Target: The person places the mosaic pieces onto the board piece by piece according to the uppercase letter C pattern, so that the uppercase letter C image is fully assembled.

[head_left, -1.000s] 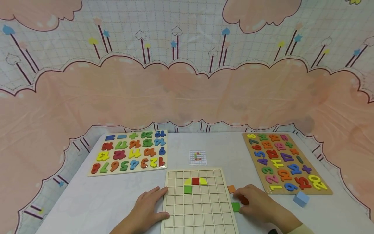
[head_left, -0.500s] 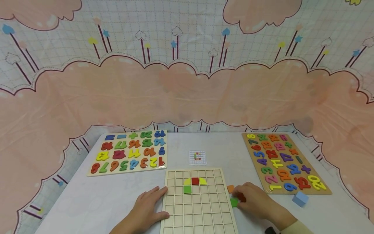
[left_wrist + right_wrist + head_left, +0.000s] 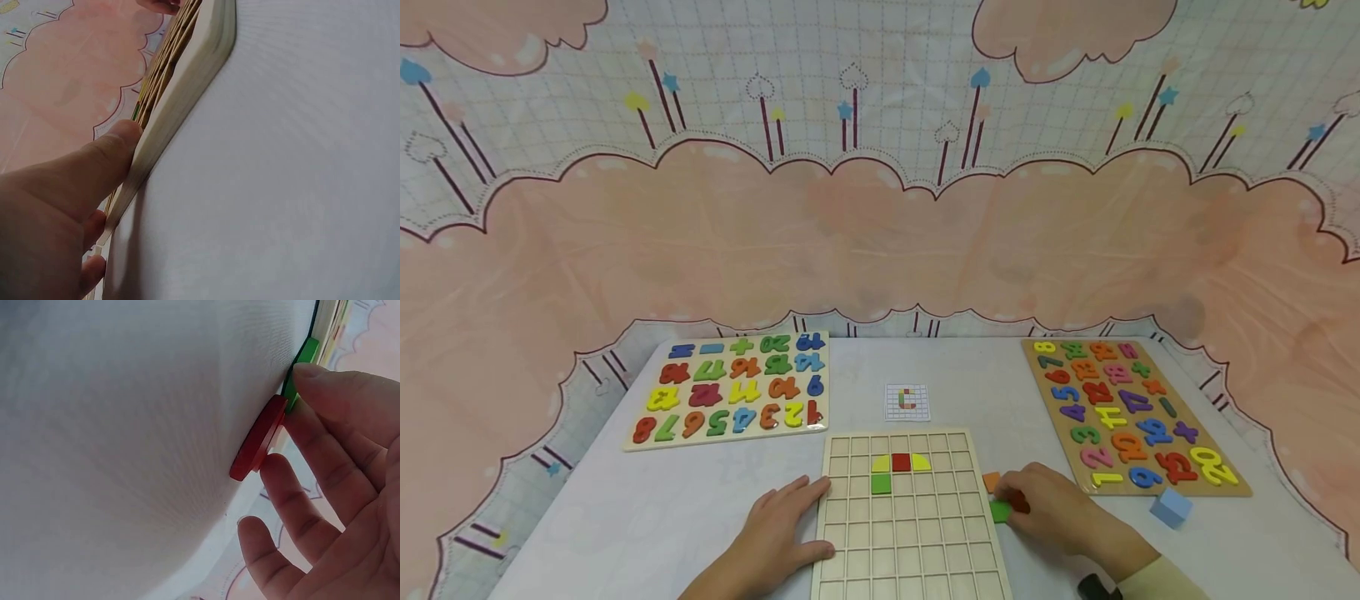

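right hand (image 3: 1054, 510), fingers loosely spread, sliding flat green wooden square tile (image 3: 1000, 511) closer to gridded wooden board's (image 3: 907, 523) right edge; left hand (image 3: 780, 533) flat, bracing board.

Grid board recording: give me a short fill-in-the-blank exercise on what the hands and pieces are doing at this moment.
1. The left hand rests against the ____ edge of the wooden grid board.
2. The square piece in the board, below the yellow one, is ____.
3. The right hand touches a green piece and a ____ piece beside the board.
4. The loose block near the right number puzzle is ____.

Missing words: left; green; red; blue
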Tool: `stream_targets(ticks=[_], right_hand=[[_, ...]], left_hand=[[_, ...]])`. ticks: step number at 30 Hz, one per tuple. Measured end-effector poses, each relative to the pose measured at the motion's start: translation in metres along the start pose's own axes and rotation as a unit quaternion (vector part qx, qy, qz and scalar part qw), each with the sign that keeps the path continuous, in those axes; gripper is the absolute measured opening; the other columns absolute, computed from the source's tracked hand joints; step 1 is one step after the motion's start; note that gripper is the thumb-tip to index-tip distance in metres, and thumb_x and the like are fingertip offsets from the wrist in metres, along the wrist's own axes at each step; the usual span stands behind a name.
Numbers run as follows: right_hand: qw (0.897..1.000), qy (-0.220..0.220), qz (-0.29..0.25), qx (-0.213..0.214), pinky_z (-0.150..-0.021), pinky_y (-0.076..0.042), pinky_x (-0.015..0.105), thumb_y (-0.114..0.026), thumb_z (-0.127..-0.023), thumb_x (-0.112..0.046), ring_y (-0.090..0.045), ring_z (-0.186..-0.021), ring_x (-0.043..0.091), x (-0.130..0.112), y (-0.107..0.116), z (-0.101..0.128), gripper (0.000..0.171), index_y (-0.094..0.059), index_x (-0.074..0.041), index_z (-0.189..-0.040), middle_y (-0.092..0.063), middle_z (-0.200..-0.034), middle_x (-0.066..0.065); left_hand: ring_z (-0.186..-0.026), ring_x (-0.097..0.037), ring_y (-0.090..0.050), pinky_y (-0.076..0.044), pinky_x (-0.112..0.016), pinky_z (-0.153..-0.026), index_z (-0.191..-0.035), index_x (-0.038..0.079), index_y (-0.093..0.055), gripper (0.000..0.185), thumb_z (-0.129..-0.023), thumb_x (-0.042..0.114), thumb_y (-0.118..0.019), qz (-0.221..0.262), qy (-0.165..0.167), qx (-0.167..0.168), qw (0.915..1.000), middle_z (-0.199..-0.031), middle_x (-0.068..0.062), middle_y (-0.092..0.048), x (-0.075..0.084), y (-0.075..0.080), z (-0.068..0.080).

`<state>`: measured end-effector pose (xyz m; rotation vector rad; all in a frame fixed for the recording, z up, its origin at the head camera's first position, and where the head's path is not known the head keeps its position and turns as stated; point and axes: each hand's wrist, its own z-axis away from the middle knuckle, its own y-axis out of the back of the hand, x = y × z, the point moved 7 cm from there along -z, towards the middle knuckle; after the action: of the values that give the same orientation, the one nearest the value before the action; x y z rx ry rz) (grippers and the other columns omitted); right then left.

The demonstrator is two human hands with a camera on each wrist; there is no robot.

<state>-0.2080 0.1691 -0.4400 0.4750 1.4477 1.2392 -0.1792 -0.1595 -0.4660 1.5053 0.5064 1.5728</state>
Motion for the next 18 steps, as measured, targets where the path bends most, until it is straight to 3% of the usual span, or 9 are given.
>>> stream_targets(ticks=[18], right_hand=[[0.999,0.034,-0.004,0.008,-0.078,-0.052,0.034,-0.078,-0.088,-0.021,-0.051,-0.087,0.013,-0.0090,0.0080,-0.0004,0.016,-0.071,-0.020,-0.102,-0.062,-0.094,-0.012]], left_hand=[[-0.139,-0.042,-0.037,-0.020,-0.069,-0.109,-0.144,0.007,-0.053,0.082,-0.077,0.042,-0.085,0.001,-0.004,-0.001,1.0000,-0.144,-0.014,-0.053,0.0004,-0.0001,0.0007]])
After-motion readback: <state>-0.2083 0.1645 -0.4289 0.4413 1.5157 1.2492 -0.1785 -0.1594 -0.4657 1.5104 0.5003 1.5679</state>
